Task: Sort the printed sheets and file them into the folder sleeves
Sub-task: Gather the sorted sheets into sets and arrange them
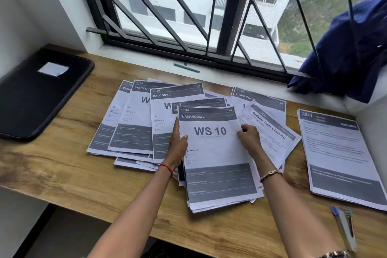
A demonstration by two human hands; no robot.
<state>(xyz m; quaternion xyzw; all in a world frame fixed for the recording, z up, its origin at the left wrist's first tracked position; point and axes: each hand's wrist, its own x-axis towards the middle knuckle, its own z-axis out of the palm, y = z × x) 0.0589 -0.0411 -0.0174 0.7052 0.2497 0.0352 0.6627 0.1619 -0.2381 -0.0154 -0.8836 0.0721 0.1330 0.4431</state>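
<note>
Gripping the top sheet (211, 146) by both side edges with our left hand (178, 146) and right hand (249, 139), we counted one spread pile (132, 130) beneath it on the desk (62, 163), one black folder (41, 94) left, one stack (335, 153) right.

The small print on your sheets (217, 148) is too blurry to read. Many sheets hide under others. The left edge cuts off your folder (41, 98).

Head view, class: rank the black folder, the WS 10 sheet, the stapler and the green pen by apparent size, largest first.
1. black folder
2. WS 10 sheet
3. stapler
4. green pen
The stapler lies nearer the camera, so the last two are unsure.
</note>
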